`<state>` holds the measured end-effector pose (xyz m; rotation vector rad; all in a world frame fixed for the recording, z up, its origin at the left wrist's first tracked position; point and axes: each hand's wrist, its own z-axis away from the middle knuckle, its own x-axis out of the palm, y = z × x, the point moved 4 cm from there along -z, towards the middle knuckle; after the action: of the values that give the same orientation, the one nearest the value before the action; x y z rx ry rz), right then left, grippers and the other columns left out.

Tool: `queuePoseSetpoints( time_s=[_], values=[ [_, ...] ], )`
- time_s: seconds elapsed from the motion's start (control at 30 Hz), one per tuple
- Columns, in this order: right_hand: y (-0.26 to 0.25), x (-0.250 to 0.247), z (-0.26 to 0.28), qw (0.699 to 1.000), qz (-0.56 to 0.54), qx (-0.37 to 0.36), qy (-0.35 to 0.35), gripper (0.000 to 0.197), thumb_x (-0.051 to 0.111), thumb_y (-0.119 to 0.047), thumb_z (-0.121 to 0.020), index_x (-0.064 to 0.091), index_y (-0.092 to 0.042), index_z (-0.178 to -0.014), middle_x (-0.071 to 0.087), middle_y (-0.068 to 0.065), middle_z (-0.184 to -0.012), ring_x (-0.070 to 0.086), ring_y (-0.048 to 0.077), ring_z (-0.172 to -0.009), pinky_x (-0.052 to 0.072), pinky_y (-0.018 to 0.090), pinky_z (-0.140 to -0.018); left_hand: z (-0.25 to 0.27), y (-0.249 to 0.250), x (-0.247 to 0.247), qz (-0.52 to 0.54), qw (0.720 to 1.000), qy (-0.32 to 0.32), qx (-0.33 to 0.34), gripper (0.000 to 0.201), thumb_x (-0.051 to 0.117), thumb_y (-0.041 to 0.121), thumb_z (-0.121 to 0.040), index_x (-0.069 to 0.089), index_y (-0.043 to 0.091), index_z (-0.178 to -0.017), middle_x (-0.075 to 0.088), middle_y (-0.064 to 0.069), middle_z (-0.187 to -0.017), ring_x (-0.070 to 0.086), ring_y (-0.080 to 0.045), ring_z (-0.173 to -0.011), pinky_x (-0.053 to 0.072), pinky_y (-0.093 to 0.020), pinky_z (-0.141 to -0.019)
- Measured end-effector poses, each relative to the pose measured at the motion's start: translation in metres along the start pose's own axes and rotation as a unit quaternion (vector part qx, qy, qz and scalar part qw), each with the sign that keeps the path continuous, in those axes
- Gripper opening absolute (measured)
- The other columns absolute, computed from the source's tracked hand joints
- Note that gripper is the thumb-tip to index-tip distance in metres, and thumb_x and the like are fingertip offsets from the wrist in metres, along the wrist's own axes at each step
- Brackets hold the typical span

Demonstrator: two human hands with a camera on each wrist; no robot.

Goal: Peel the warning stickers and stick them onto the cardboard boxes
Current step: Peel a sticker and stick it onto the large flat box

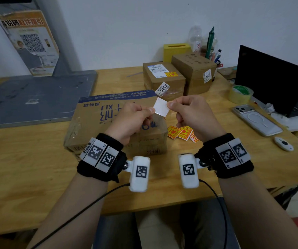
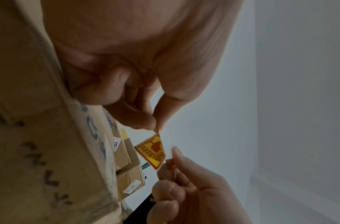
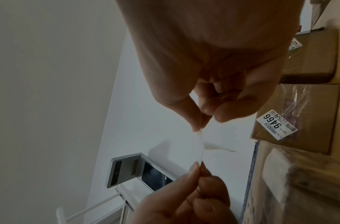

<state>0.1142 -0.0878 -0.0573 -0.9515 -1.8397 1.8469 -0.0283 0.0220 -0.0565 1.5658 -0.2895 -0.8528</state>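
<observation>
My two hands hold one warning sticker (image 1: pixel 160 107) in the air above the large cardboard box (image 1: pixel 97 123); its white backing faces me. My left hand (image 1: pixel 150 110) pinches its left corner and my right hand (image 1: pixel 170 105) pinches its right corner. The left wrist view shows the yellow-and-red printed face of the sticker (image 2: pixel 152 151) between my left hand (image 2: pixel 157 128) and my right hand (image 2: pixel 172 159). Edge-on in the right wrist view, the sticker (image 3: pixel 200 145) spans from my right hand (image 3: pixel 200 126) to my left hand (image 3: pixel 200 166). More loose stickers (image 1: pixel 182 133) lie on the table beside the box.
Two smaller cardboard boxes (image 1: pixel 162 81) (image 1: pixel 193 72) stand at the back; the nearer one carries a yellow sticker (image 1: pixel 171 74). A phone (image 1: pixel 257 119), tape roll (image 1: pixel 240 94), laptop (image 1: pixel 274 78) and small white device (image 1: pixel 284 143) lie to the right. A grey platform (image 1: pixel 36 97) sits at the left.
</observation>
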Motion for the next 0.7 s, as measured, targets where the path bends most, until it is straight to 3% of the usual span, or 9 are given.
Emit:
queuePoseSetpoints(
  time_s=[0.3, 0.47, 0.6, 0.7],
  values=[
    [0.0, -0.004, -0.001, 1.0, 0.004, -0.002, 0.012, 0.017, 0.07, -0.023, -0.097, 0.076, -0.01, -0.089, 0.054, 0.004, -0.057, 0.049, 0.007, -0.047, 0.051, 0.022, -0.048, 0.0, -0.003, -0.003, 0.005, 1.0, -0.005, -0.013, 0.026, 0.06, 0.028, -0.098, 0.064, 0.018, -0.074, 0.06, 0.003, -0.066, 0.054, -0.006, -0.061, 0.035, -0.024, -0.052],
    [0.002, -0.005, -0.003, 1.0, -0.005, -0.002, 0.016, 0.017, 0.069, -0.02, -0.097, 0.073, -0.012, -0.084, 0.05, 0.003, -0.056, 0.047, 0.008, -0.047, 0.051, 0.023, -0.046, -0.002, -0.006, -0.004, 0.013, 1.0, -0.006, -0.018, 0.024, 0.059, 0.027, -0.099, 0.065, 0.017, -0.077, 0.061, 0.001, -0.07, 0.055, -0.011, -0.066, 0.034, -0.024, -0.051],
    [-0.001, -0.036, -0.008, 0.995, -0.06, -0.002, 0.079, 0.015, 0.068, -0.019, -0.098, 0.069, -0.015, -0.084, 0.05, -0.001, -0.058, 0.046, 0.009, -0.046, 0.05, 0.027, -0.044, -0.003, -0.014, -0.028, 0.042, 0.996, 0.068, -0.044, 0.025, 0.057, 0.026, -0.1, 0.063, 0.019, -0.077, 0.059, 0.003, -0.067, 0.055, -0.009, -0.063, 0.035, -0.023, -0.052],
    [-0.008, -0.05, -0.01, 0.995, -0.063, -0.024, 0.071, 0.014, 0.07, -0.022, -0.097, 0.07, -0.014, -0.085, 0.055, -0.009, -0.055, 0.048, 0.01, -0.047, 0.052, 0.027, -0.044, -0.003, -0.018, -0.041, 0.05, 0.994, 0.087, -0.044, 0.025, 0.059, 0.029, -0.098, 0.065, 0.019, -0.076, 0.062, 0.006, -0.064, 0.056, -0.003, -0.054, 0.034, -0.023, -0.049]
  ],
)
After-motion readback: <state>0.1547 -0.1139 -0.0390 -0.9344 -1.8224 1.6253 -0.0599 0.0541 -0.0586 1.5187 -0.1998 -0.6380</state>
